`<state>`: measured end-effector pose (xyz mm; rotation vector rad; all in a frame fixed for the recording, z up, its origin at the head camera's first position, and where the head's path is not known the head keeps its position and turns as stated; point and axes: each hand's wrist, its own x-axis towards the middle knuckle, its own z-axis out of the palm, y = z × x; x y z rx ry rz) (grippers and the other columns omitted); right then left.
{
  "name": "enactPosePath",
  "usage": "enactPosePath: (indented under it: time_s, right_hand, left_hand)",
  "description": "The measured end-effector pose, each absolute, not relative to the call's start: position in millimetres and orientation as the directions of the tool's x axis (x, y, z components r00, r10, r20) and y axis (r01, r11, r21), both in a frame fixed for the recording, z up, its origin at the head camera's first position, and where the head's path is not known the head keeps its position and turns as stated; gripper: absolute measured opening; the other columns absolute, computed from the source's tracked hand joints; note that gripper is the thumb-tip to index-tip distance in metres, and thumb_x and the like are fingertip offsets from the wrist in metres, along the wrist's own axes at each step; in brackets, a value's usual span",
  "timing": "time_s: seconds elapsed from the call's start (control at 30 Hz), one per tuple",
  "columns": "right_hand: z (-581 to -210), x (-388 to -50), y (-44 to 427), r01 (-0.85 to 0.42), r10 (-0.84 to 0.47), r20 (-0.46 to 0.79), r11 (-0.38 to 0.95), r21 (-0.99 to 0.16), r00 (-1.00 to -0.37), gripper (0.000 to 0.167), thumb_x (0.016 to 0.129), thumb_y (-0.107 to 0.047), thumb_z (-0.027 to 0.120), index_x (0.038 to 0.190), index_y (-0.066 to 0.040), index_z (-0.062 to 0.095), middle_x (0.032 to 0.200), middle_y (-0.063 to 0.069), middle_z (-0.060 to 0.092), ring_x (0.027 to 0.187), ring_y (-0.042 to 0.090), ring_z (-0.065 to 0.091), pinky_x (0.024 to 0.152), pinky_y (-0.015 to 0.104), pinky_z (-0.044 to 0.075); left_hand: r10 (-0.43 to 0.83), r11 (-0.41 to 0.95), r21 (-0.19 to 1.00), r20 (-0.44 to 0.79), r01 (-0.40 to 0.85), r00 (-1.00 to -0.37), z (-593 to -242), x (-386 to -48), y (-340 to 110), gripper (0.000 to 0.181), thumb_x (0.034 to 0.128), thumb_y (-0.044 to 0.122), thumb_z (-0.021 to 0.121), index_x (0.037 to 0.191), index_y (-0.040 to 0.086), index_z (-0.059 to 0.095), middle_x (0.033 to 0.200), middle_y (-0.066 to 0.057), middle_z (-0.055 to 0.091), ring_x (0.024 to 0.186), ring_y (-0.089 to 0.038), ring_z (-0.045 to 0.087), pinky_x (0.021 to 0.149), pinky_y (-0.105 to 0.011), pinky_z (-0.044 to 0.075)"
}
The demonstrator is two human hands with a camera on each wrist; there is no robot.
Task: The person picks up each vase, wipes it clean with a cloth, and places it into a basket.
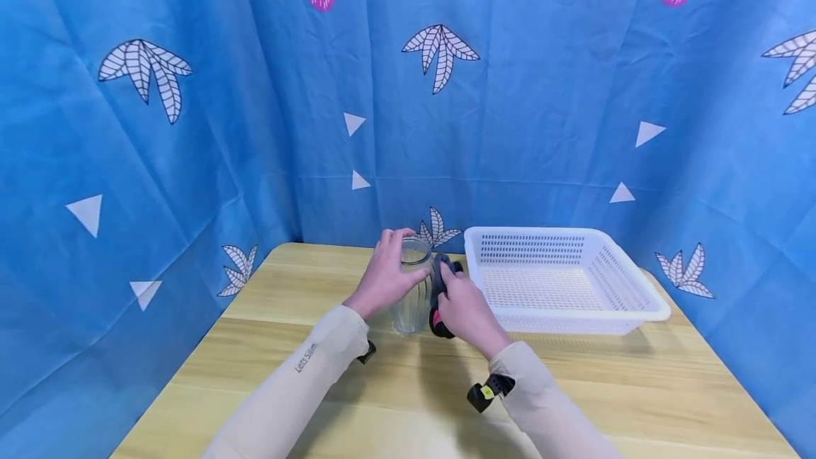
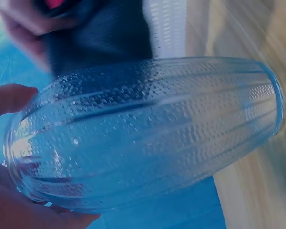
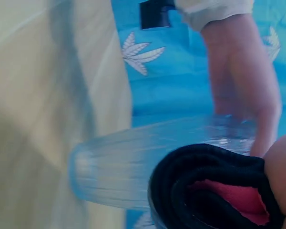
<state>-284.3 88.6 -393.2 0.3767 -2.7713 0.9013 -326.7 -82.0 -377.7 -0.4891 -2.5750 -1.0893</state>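
Note:
A clear ribbed glass vase (image 1: 411, 307) stands roughly upright over the table, its textured wall (image 2: 148, 133) filling the left wrist view. My left hand (image 1: 387, 271) grips it near the rim, thumb and fingers spread round the glass. On the vase's right side, my right hand (image 1: 468, 310) holds a folded dark cloth (image 1: 440, 278) with a pink inner face. The cloth's rolled layers (image 3: 207, 191) show in the right wrist view, right beside the vase (image 3: 119, 167). Whether cloth and glass touch, or the vase's base meets the table, I cannot tell.
A white perforated plastic basket (image 1: 570, 314) sits at the back right of the wooden table (image 1: 306, 360), just beyond my right hand. Blue patterned curtains (image 1: 408, 126) hang behind the table and along both sides.

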Motion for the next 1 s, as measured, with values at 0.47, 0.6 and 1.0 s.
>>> enactPosePath:
  time_s: [0.47, 0.6, 1.0]
  right_hand:
    - [-391.4, -317.2, 96.4, -0.351, -0.241, 0.257, 0.677, -0.647, -0.936, 0.064, 0.091, 0.006, 0.050, 0.152, -0.011, 0.043, 0.136, 0.029, 0.057, 0.100, 0.033, 0.065, 0.081, 0.044, 0.053]
    - [-418.7, -314.5, 98.6, -0.332, -0.276, 0.192, 0.684, -0.649, -0.942, 0.063, 0.089, 0.006, 0.048, 0.151, -0.004, 0.044, 0.137, 0.030, 0.057, 0.115, 0.035, 0.062, 0.091, 0.049, 0.052]
    - [-444.5, -296.2, 91.4, -0.295, -0.327, 0.059, 0.743, -0.601, -0.943, 0.058, 0.092, 0.000, 0.052, 0.146, 0.015, 0.039, 0.143, 0.034, 0.050, 0.117, 0.036, 0.061, 0.090, 0.047, 0.052]
  left_hand:
    - [0.205, 0.553, 0.719, 0.372, 0.421, -0.905, -373.0, -332.0, -86.9, 0.078, 0.0762, 0.022, 0.083, 0.145, 0.020, 0.046, 0.141, -0.003, 0.052, 0.133, -0.025, 0.042, 0.107, -0.052, 0.043]
    - [0.248, 0.540, 0.738, 0.320, 0.405, -0.914, -374.1, -326.1, -88.5, 0.076, 0.0798, 0.025, 0.080, 0.147, 0.022, 0.044, 0.146, -0.003, 0.050, 0.135, -0.027, 0.045, 0.109, -0.055, 0.041]
    - [0.215, 0.672, 0.608, 0.388, 0.424, -0.896, -382.3, -329.7, -87.1, 0.084, 0.0825, 0.057, 0.076, 0.149, 0.020, 0.040, 0.144, -0.005, 0.035, 0.132, -0.022, 0.037, 0.105, -0.049, 0.044]
